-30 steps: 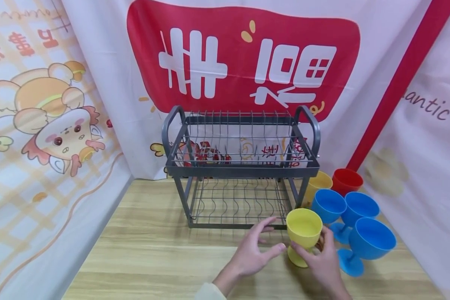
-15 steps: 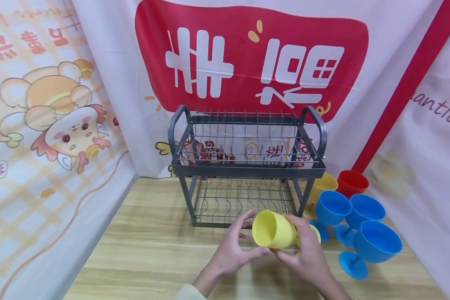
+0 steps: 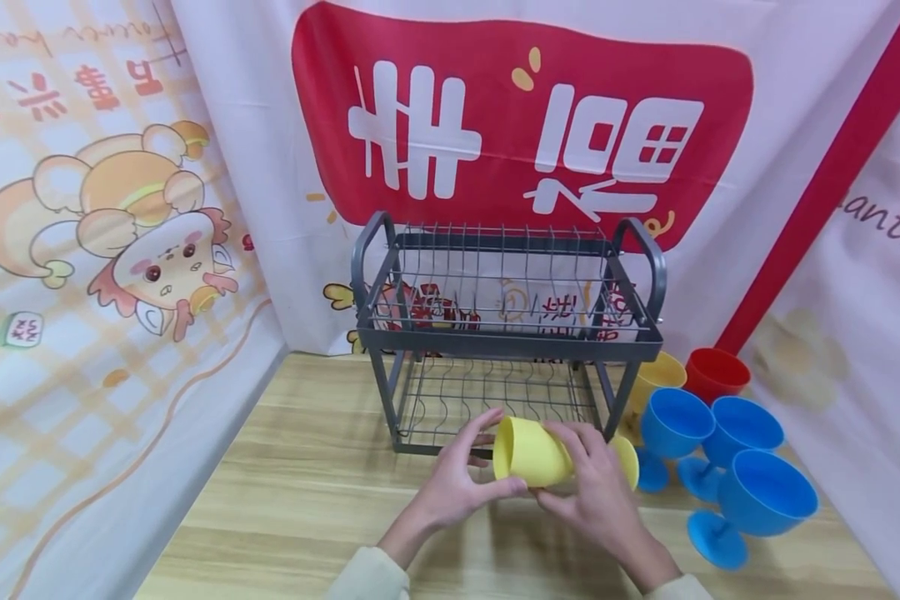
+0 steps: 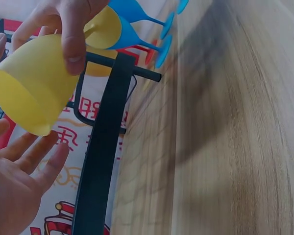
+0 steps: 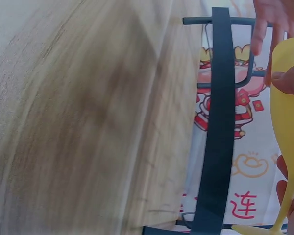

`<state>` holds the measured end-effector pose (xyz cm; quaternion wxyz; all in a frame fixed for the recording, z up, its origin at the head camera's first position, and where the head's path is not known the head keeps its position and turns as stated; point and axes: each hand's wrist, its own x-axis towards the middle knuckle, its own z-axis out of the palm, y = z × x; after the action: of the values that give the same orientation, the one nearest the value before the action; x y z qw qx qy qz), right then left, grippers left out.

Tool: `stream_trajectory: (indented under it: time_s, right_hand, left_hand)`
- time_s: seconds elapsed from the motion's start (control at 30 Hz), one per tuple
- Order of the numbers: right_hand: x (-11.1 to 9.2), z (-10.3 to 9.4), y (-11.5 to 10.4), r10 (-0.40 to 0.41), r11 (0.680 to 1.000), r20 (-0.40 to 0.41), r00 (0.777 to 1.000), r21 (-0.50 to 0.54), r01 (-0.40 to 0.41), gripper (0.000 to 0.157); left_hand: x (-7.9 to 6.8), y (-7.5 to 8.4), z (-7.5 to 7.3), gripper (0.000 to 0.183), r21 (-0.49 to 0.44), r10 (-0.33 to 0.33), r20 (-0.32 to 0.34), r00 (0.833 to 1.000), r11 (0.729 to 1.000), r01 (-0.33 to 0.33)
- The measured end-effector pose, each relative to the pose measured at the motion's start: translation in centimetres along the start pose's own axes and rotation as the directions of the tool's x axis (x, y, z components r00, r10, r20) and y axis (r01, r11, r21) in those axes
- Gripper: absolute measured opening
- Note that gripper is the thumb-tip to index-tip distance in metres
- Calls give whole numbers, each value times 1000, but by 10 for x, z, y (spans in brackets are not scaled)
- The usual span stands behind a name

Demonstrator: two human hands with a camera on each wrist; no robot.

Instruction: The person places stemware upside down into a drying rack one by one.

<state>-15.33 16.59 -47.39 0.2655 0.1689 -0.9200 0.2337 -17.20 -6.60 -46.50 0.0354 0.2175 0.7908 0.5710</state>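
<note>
A yellow plastic goblet [image 3: 534, 454] lies sideways in the air above the front of the table, its mouth facing left and its round foot to the right. My right hand [image 3: 598, 496] grips it from above around the bowl and stem. At the mouth end is my left hand [image 3: 452, 482], thumb and fingers spread around the rim. In the left wrist view the left fingertips [image 4: 50, 142] lie right at the lower lip of the goblet [image 4: 36, 81], fingers fairly straight. The right wrist view shows the goblet's stem [image 5: 284, 205] with right fingers behind it.
Behind the hands stands a grey two-tier dish rack [image 3: 506, 340] with wire shelves. To its right several goblets stand upright: blue ones [image 3: 768, 492], a red one [image 3: 717, 373] and a yellow one [image 3: 663, 368]. Printed cloth [image 3: 255, 125] encloses the wooden table [image 3: 270, 500].
The yellow goblet was upright near the blue ones in my right hand; it has been lifted, tipped onto its side and brought left. My left hand has come to its rim.
</note>
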Motion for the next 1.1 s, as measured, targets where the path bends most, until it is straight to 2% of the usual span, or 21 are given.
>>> stream_trajectory:
  time_s: [0.23,0.47,0.6,0.77,0.93,1.1]
  right_hand:
    - [0,13,6,-4,1000,40,999,-7,4,101]
    - [-4,21,5,-21,1000,55,998,-12,22,103]
    - [-6,22,7,-47,999,43,998,-14,48,103]
    - [-5,18,10,-62,997,50,997,-33,63,103]
    - [-6,13,8,-32,999,100,995,-29,35,102]
    - [-8,9,6,-13,1000,102,995,-16,15,101]
  left_hand:
    - [6,-7,-3,89,7,-29,14,999,1000,29]
    - [6,-16,-2,82,-6,-40,37,999,999,40]
    - [5,-19,1,82,-13,-49,43,998,999,49]
    - [8,-22,4,82,-40,-25,36,999,999,26]
    - [8,-25,6,80,-37,-4,15,1000,999,5]
    - [8,-23,8,77,-44,-1,2,1000,999,1]
